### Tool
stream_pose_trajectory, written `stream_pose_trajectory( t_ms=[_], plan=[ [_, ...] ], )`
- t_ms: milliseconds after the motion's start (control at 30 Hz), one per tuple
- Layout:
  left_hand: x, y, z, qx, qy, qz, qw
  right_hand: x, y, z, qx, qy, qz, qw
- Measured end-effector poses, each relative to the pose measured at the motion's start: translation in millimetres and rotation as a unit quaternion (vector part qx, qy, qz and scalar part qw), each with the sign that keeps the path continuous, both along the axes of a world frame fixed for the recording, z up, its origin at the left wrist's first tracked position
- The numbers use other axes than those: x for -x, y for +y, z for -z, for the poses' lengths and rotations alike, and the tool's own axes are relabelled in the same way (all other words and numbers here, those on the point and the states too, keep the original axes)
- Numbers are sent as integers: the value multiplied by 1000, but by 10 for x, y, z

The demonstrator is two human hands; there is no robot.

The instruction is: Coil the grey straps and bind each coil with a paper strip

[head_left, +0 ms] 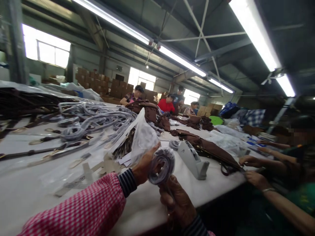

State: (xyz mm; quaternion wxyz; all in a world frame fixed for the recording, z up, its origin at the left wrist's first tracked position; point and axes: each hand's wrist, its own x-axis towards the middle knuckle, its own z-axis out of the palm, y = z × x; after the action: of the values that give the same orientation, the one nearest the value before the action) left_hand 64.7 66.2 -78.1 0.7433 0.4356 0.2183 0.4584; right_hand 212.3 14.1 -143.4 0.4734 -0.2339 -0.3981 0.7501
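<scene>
A strap rolled into a coil, grey under clear plastic wrap, is held up above the near part of the white table. On its left side my left hand grips it, thumb pointing up and the other fingers hidden behind the roll. My right hand is closed below the coil, pinching its lower end. Just beyond the hands stands a grey tape dispenser, with a smaller wrapped coil beside it. A clear plastic bag lies behind my left hand, next to a bundle of dark strips.
Several plastic-wrapped straps with metal clasps are heaped to the left on the white table. Brown bags lie toward the right. Co-workers' hands work at the right edge. Cardboard boxes are stacked at the back.
</scene>
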Motion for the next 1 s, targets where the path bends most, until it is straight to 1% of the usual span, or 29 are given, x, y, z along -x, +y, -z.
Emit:
stream_pose_trajectory(
  t_ms=[67, 100, 133, 200, 233, 267, 300, 333, 367, 400, 433, 467, 500, 533, 567, 600, 633, 667, 733, 800, 900, 933, 1000],
  plan=[
    [-4, -37, -51, 34, -8, -41, 999, -2, -16, -76, -18, -5, -26, 999],
    [9, -44, -85, 33, -9, -53, 998, -8, -28, -129, -32, -10, -31, 999],
    [37, -42, -128, 12, -4, -55, 998, -21, -43, -194, -50, -22, -29, 998],
    [144, -9, -247, -72, 36, -48, 996, -68, -73, -351, -104, -71, -3, 992],
    [220, 17, -322, -125, 69, -44, 989, -101, -85, -434, -138, -116, 18, 984],
    [304, 46, -399, -180, 109, -46, 977, -137, -92, -512, -175, -170, 42, 969],
    [387, 73, -471, -227, 150, -53, 961, -172, -92, -575, -217, -232, 69, 945],
    [462, 93, -526, -268, 192, -64, 942, -201, -84, -616, -265, -303, 99, 910],
    [522, 102, -554, -316, 242, -69, 915, -220, -70, -627, -315, -377, 129, 862],
    [562, 97, -545, -365, 294, -67, 881, -228, -50, -607, -360, -449, 153, 803],
    [580, 78, -496, -416, 344, -58, 840, -224, -26, -557, -396, -515, 169, 742],
    [579, 46, -409, -465, 390, -42, 794, -209, -1, -483, -419, -571, 173, 685],
    [562, 5, -292, -506, 430, -27, 748, -187, 21, -394, -430, -613, 169, 641],
    [533, -38, -156, -535, 462, -18, 707, -165, 39, -304, -431, -642, 161, 614],
    [499, -76, -15, -554, 490, -17, 673, -147, 50, -224, -428, -657, 151, 602],
    [466, -105, 117, -563, 511, -26, 649, -140, 55, -165, -423, -664, 142, 600],
    [439, -120, 229, -569, 524, -33, 633, -146, 55, -135, -419, -665, 134, 604],
    [420, -122, 314, -572, 529, -38, 626, -168, 51, -134, -417, -661, 122, 612],
    [408, -92, 397, -579, 519, -34, 628, -257, 43, -211, -421, -645, 85, 632],
    [420, -47, 388, -581, 505, -16, 638, -373, 44, -344, -432, -638, 54, 636],
    [442, -26, 306, -586, 498, 2, 639, -497, 86, -496, -445, -642, 40, 623],
    [445, -41, 281, -586, 500, 5, 637, -510, 113, -511, -444, -636, 42, 630],
    [434, -101, 258, -577, 518, 0, 631, -497, 180, -480, -434, -608, 44, 664]
  ],
)
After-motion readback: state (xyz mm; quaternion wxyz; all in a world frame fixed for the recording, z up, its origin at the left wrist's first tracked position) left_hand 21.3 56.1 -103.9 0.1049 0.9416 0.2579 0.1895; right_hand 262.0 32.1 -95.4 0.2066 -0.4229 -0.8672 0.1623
